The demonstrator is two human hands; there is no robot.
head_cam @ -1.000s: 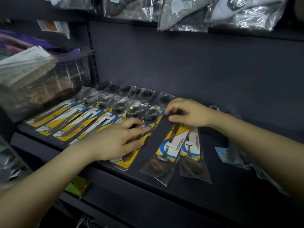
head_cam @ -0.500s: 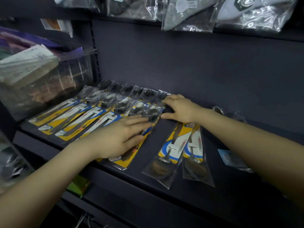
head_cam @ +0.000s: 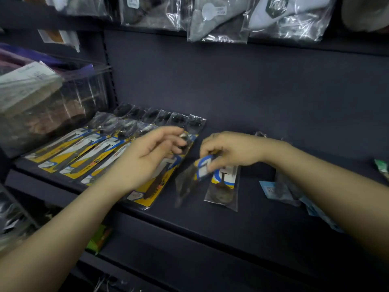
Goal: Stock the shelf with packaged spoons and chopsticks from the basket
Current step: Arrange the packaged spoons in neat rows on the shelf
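Right hand [head_cam: 229,150] pinching a blurred, seemingly lifted spoon packet [head_cam: 195,173]; left hand [head_cam: 145,157] loosely open

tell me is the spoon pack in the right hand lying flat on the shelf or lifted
Lifted. The right hand pinches the spoon pack by its top, so it hangs tilted and motion-blurred above the shelf, while its neighbour pack lies flat.

A shop aisle: dark metal shelving [head_cam: 231,232] with a slotted upright, rows of carded, plastic-wrapped spoons [head_cam: 88,150] laid out for sale, and bagged goods [head_cam: 219,20] hanging from the shelf above.
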